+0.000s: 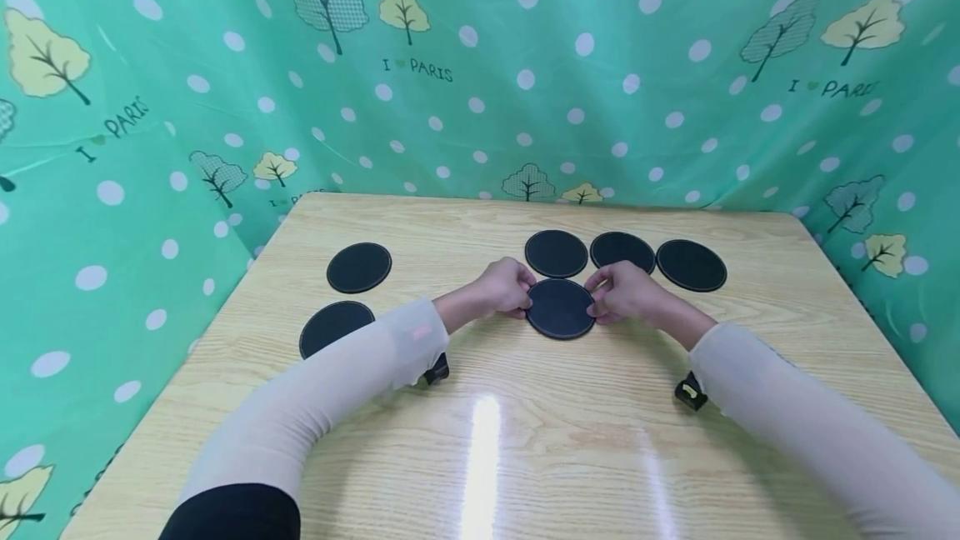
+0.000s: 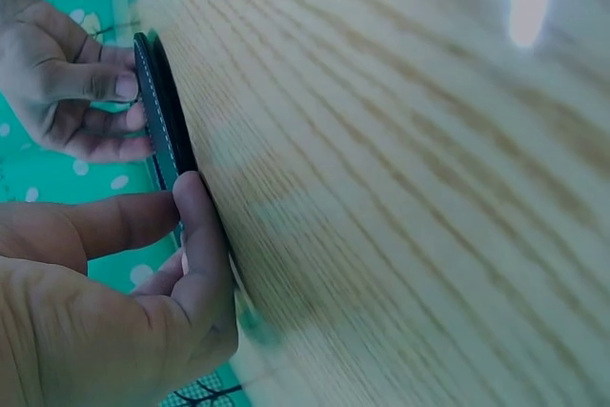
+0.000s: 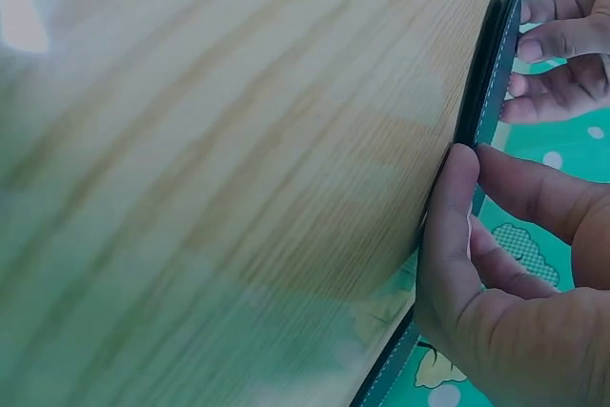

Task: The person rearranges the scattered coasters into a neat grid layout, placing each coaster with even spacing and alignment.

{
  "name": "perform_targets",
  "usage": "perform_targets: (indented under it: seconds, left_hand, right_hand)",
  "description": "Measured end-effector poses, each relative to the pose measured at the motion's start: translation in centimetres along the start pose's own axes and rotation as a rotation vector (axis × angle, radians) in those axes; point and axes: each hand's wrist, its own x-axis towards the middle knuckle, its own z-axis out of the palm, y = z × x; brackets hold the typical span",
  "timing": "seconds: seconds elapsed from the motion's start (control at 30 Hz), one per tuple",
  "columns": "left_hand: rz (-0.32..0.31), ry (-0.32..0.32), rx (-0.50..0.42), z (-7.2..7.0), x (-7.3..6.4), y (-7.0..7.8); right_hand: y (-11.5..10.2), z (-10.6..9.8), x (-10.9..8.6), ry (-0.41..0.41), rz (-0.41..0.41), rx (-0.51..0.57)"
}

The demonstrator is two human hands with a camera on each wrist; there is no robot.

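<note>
A round black coaster (image 1: 561, 308) with a stitched rim is held between both hands, low over the tabletop. At its left edge my left hand (image 1: 510, 288) pinches it between thumb and fingers. My right hand (image 1: 626, 294) pinches the opposite edge the same way. Seen edge-on in the left wrist view, the coaster (image 2: 160, 111) shows pale stitching; the right wrist view also shows the coaster (image 3: 496, 73) side-on between the two hands. Just beyond it lies another black coaster (image 1: 556, 253), with a second coaster (image 1: 621, 244) and a third coaster (image 1: 692, 265) to its right.
On the left of the wooden table (image 1: 570, 440) lie a far coaster (image 1: 359, 267) and a nearer coaster (image 1: 335, 326), the latter partly behind my left sleeve (image 1: 360, 365). A green patterned curtain (image 1: 480, 65) hangs along the back and sides.
</note>
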Motion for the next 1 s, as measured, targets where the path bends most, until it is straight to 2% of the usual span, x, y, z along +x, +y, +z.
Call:
perform_targets:
  seconds: [0.3, 0.67, 1.0]
  left_hand:
    - [0.001, -0.022, 0.01, -0.28, 0.45, 0.06]
    - [-0.004, -0.025, -0.004, -0.39, 0.33, 0.27]
    - [0.026, -0.083, -0.048, -0.95, 0.64, -0.47]
  right_hand:
    - [-0.03, 0.06, 0.21, 0.016, -0.004, -0.017]
    - [-0.13, -0.07, 0.35, 0.025, -0.023, -0.029]
    - [0.07, -0.15, 0.17, 0.015, -0.031, -0.018]
